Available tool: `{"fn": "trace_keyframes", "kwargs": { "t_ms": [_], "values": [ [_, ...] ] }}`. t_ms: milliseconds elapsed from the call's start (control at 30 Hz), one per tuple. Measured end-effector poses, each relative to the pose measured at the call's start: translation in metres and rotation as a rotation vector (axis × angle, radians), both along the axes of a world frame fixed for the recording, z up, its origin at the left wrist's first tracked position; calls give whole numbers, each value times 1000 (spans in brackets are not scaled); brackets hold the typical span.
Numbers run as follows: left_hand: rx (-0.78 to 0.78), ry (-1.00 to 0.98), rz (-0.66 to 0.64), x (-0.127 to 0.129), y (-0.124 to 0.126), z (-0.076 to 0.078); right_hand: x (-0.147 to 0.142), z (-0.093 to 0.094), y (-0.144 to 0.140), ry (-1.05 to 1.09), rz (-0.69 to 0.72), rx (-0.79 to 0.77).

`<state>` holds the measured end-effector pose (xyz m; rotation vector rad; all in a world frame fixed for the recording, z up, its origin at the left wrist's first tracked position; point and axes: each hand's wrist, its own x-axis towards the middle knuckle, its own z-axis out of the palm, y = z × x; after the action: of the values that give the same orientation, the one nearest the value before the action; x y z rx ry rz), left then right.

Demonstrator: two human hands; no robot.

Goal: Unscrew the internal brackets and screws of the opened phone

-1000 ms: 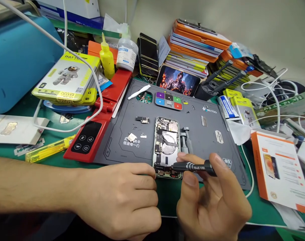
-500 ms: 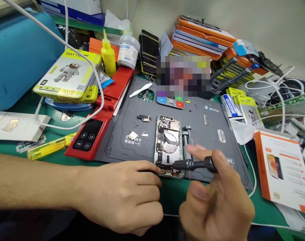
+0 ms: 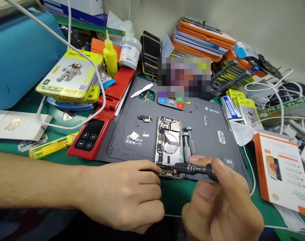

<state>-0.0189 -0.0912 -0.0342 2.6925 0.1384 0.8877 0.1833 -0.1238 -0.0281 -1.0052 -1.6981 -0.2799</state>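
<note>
An opened smartphone (image 3: 169,147) lies on the dark work mat, its circuit boards, flex cables and round coil exposed. My left hand (image 3: 122,194) is closed at its lower left corner, curled, with the index fingertip pressed on the edge; its thumb is hidden. In my right hand (image 3: 223,201) a dark screwdriver (image 3: 192,168) is gripped between thumb and fingers. Its tip end reaches over the bottom part of the phone. Two more grey screwdrivers (image 3: 189,142) lie along the phone's right side. Left of the phone are a small dark module (image 3: 145,118) and a silver metal plate (image 3: 134,135).
Left stand a red device with touch buttons (image 3: 89,135), a yellow lighter-like tool (image 3: 53,145) and battery boxes (image 3: 69,75). Behind are a paste jar (image 3: 129,52) and a yellow bottle (image 3: 109,57). An orange-white box (image 3: 283,170) lies right. A white cable (image 3: 102,90) loops over the left side.
My right hand and the screwdriver have shifted slightly right and down, and its fingers have moved against the handle. My left hand stays at the phone. The whole view has moved slightly.
</note>
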Motion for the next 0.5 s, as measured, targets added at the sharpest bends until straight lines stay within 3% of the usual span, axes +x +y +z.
{"fn": "trace_keyframes", "kwargs": {
  "t_ms": [500],
  "values": [
    [8,29,10,2,-1,-2,-2,2,1,63,17,-24]
  ]
}}
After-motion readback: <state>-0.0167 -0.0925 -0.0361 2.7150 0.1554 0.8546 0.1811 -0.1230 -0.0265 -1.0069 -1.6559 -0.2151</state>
